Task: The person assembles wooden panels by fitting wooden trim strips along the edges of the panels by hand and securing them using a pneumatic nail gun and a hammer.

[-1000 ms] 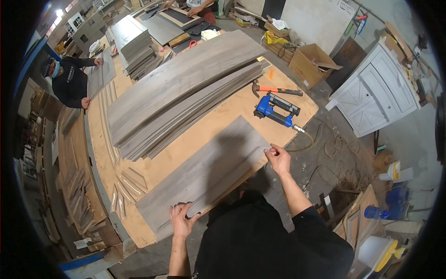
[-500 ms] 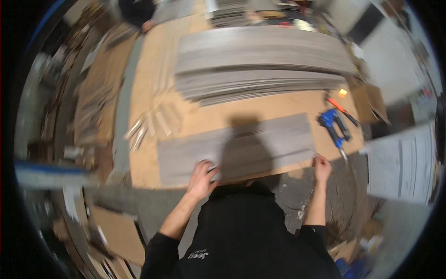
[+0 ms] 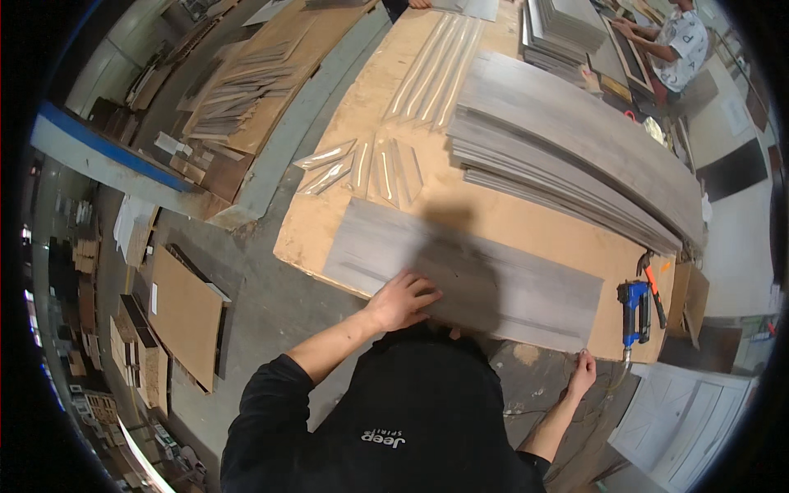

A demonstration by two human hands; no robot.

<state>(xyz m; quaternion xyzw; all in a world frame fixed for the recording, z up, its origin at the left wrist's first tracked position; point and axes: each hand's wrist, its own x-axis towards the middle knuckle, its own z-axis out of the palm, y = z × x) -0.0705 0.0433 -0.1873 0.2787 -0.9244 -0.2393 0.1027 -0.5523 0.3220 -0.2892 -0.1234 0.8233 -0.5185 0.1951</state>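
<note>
Head view: gray panel [image 3: 534, 283] lies flat on the tan table [image 3: 312, 222], along the near edge, right at the wearer's body. Using the panel as reference for everything else.

Panel looks: long thin rectangle, matte gray wood-grain face, streaks running lengthwise, some bands darker. Square-looking corners. Small dark mark near mid-length. A narrow line runs parallel to the near long edge; can't tell whether it's a groove or a separate strip. The wearer's shadow darkens the middle.

Left hand [image 3: 403, 300]: at the panel's near long edge, left of its middle. Fingers half curled, slightly spread, thumb apart from them. Palm side hidden, can't tell if it has hold of anything.

Right hand [image 3: 583, 374]: at the panel's near right corner, fingertips drawn together against it. Can't tell if that's a real pinch or just contact.

Around the panel: stack of gray boards [image 3: 567, 123] beyond its far edge, with bare table between. Short angled strips [image 3: 386, 168] just past its far left corner, long pale strips [image 3: 444, 66] further out the same way. Blue air nailer [image 3: 631, 308] near its right end, not touching; hammer [image 3: 653, 287] with orange handle just beyond that. Co-worker [image 3: 682, 53] in a patterned shirt well past the stack.
</note>
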